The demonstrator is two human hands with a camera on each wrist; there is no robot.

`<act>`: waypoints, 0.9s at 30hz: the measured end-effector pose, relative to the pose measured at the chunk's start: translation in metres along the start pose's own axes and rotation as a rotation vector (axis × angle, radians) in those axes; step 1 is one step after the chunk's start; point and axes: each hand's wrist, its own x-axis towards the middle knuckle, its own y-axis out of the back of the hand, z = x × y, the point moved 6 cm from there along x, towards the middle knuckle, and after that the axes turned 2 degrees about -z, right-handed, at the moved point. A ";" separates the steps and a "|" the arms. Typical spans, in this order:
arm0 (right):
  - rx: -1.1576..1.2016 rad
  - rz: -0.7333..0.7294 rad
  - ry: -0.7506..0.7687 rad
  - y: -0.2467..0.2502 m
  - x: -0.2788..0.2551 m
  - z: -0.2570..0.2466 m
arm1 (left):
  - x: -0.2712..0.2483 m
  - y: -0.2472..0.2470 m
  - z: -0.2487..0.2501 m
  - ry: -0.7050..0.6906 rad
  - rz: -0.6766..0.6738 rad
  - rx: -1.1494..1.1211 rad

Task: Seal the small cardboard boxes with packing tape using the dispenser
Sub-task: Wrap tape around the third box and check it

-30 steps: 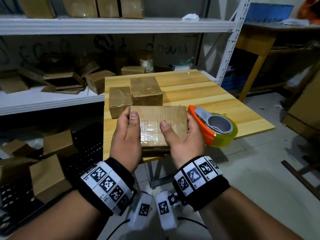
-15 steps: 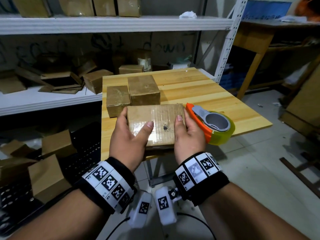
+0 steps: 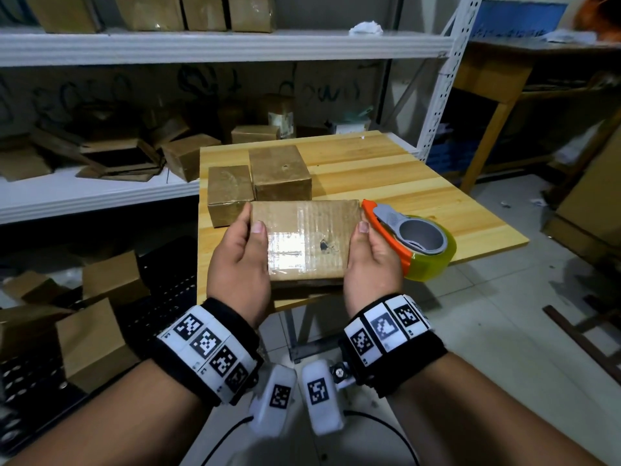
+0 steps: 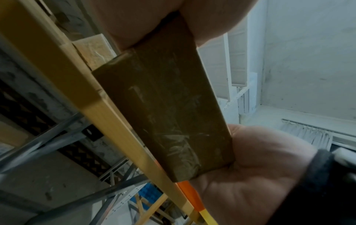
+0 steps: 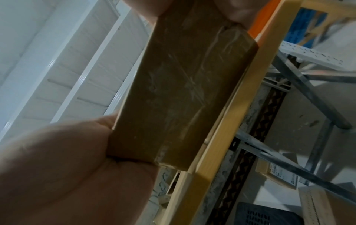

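Both hands hold a flat cardboard box (image 3: 314,242) at the near edge of the counter (image 3: 420,183). The left hand (image 3: 240,264) grips its left end, thumb lying on the top face and the fingers curled underneath; the right hand (image 3: 371,264) grips the right end the same way, thumb at the top's right rim. A glossy strip of clear tape (image 3: 285,248) covers the left part of the box's top, and a small dark mark sits near the middle. In the wrist views the box's near side (image 4: 167,115) runs along the counter's front edge (image 4: 119,121), with wrinkled tape wrapped over it; whether the box rests on the counter or hangs just above it is hard to tell.

The tape dispenser (image 3: 411,243), orange with a grey hub and a yellowish roll, lies just beside the right hand near the counter's near right edge. Two more small boxes (image 3: 258,183) stand side by side at the left edge, just behind the held one.
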 end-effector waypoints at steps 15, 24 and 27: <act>-0.091 -0.193 -0.035 -0.009 -0.001 0.003 | 0.004 -0.008 -0.003 0.061 -0.127 0.030; -0.022 -0.165 -0.006 -0.003 -0.005 -0.001 | 0.001 -0.006 0.009 -0.088 -0.174 0.014; -0.038 -0.043 -0.048 0.003 -0.006 -0.004 | -0.001 -0.007 0.013 -0.130 -0.172 0.061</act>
